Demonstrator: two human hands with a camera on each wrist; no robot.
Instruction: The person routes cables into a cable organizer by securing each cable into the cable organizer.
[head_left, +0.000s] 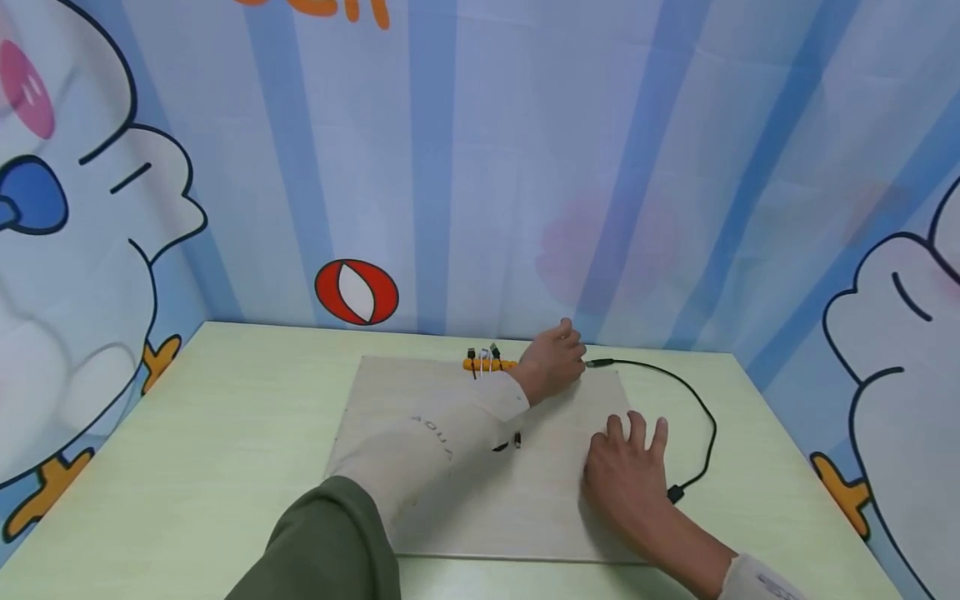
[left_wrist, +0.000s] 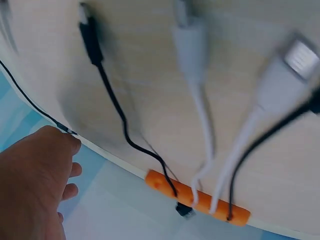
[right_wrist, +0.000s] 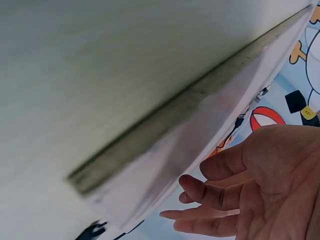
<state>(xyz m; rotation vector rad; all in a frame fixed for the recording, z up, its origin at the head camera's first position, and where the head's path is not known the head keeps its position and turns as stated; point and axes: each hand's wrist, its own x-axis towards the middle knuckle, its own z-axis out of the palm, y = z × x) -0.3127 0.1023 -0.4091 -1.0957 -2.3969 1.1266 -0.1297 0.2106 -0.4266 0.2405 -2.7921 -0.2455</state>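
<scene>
My left hand [head_left: 550, 365] reaches to the back of the board, fingers loosely bent. Right beside it lies the tip of a black cable [head_left: 693, 393]; in the left wrist view its slim connector [left_wrist: 64, 128] shows just past the hand's edge. Left of that hand, an orange cable holder [left_wrist: 159, 183] sits along the board's back edge. Black and white cables pass through it, among them a black cable [left_wrist: 117, 107] and a white cable [left_wrist: 204, 120]. My right hand [head_left: 628, 471] is over the board's right side, fingers spread and holding nothing.
A thin pale board [head_left: 540, 517] lies on the light wooden table [head_left: 247, 450]. Small dark connector ends [head_left: 517, 439] show on it beside the left sleeve. The black cable's thicker plug [head_left: 675, 493] lies right of the right hand. A printed cartoon backdrop [head_left: 495, 167] stands behind the table.
</scene>
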